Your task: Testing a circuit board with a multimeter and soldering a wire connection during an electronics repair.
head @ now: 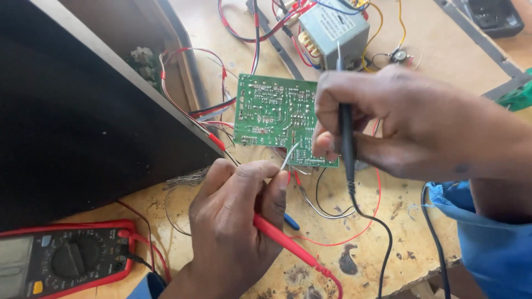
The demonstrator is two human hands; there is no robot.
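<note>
A green circuit board (270, 113) lies solder side up on the wooden bench, with red, black and white wires running off it. My left hand (235, 221) holds a red meter probe (288, 246); its metal tip touches the board's lower edge. My right hand (388, 119) grips a black meter probe (347, 141) upright over the board's right edge, fingers resting on the board.
A red-cased multimeter (64, 260) sits at the lower left with its leads plugged in. A large black speaker cabinet (83, 122) fills the left. A grey transformer (334, 30) stands behind the board among loose wires. The bench edge runs along the bottom right.
</note>
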